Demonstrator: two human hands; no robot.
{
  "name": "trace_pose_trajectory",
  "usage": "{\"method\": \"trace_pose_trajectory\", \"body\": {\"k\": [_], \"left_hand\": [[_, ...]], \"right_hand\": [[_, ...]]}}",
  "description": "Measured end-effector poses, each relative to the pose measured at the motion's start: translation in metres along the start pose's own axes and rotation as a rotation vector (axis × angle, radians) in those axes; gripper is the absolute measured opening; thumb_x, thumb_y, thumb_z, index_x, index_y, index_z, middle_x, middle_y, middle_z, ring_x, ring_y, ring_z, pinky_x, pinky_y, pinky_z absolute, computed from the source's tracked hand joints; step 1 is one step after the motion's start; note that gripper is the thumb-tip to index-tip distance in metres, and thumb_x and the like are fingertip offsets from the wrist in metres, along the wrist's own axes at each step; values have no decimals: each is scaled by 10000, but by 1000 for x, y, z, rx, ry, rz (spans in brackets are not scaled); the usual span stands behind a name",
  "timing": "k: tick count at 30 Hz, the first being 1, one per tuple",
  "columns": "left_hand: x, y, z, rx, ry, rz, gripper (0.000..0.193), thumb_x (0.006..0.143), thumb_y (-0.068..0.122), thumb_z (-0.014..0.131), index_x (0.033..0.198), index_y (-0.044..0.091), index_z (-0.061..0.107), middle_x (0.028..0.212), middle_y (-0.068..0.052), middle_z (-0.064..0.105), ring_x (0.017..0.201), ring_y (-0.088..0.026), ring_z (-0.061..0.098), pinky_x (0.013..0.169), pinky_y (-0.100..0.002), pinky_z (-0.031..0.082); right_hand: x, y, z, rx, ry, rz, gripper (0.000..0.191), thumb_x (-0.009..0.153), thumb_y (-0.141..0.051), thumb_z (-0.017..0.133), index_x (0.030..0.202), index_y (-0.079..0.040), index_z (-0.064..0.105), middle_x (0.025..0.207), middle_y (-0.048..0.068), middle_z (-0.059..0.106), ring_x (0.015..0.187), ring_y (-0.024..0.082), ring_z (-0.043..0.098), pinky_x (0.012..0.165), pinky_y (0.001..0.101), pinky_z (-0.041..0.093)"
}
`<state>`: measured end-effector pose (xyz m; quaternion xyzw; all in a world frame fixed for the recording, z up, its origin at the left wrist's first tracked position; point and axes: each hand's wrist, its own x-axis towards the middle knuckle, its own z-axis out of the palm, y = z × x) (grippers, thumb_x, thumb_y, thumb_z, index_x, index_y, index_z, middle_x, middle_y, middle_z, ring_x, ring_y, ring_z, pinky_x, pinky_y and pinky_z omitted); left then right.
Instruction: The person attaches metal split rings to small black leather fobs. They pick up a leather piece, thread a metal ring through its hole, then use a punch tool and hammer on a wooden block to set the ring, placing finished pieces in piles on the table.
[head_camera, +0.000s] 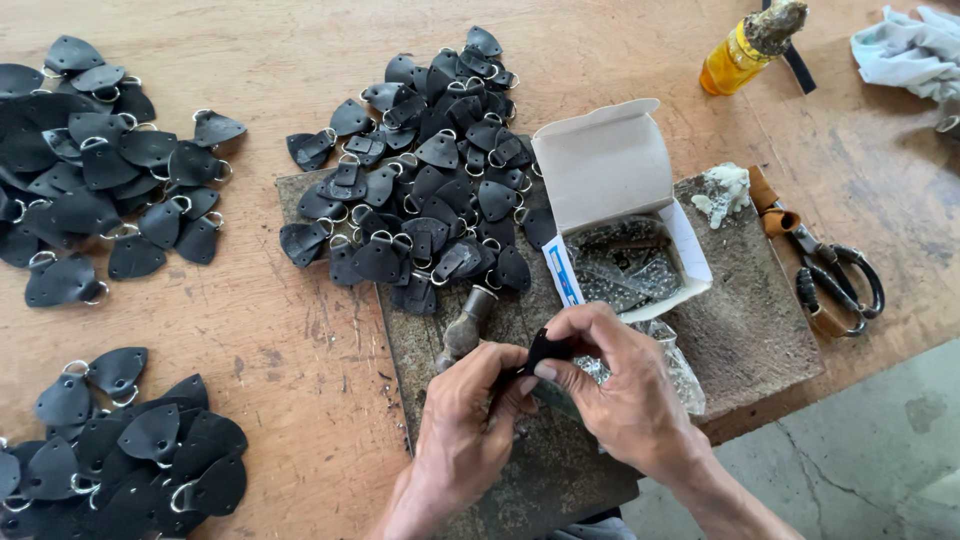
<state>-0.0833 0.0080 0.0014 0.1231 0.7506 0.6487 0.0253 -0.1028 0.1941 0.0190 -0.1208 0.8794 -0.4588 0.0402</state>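
Note:
My left hand (465, 420) and my right hand (620, 385) meet over a dark work slab (760, 300), both pinching one small black leather tab (545, 350) between the fingertips. Just beyond my left fingers a hammer head (468, 325) lies on the slab. An open white cardboard box (620, 210) full of small metal rivets sits right behind my right hand, and a clear bag of more rivets (675, 365) lies under it. A big heap of black leather tabs with metal rings (430, 170) covers the slab's far left corner.
Two more heaps of black tabs lie on the wooden table, one at far left (95, 170) and one at near left (120, 445). Scissors (835, 275) rest right of the slab. An orange glue bottle (745, 50) and a pale cloth (910, 50) sit at the back right.

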Motion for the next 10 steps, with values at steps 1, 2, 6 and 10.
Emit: {"method": "trace_pose_trajectory", "body": {"k": [1,2,6,10], "left_hand": [[0,2,-2,62,-19,-9,154,953,33,676,1098,-12,645,930,-108,722,743,-166,767,637,-274,628],[-4,5,-3,109,-12,-23,207,936,42,690,1126,-15,633,958,-118,708,781,-191,750,665,-301,614],[-27,18,-14,430,-140,-165,366,844,170,776,1138,27,612,1006,-114,642,918,-261,658,769,-400,541],[-42,22,-22,655,-265,-232,342,791,210,780,1065,78,625,1000,-117,589,940,-308,585,791,-456,498]], "right_hand": [[-1,1,2,-12,1,52,287,855,-167,775,1080,-105,608,944,15,740,834,122,742,743,293,617],[-3,3,1,15,9,40,301,858,-171,764,1108,-101,610,963,19,739,862,124,745,759,297,621],[-11,5,-16,55,37,-57,337,851,-198,755,1157,-100,651,1007,26,756,922,128,756,794,289,660],[-27,-4,-25,60,-102,-97,297,866,-207,727,1150,-118,714,1062,39,779,961,142,759,830,302,622]]}}
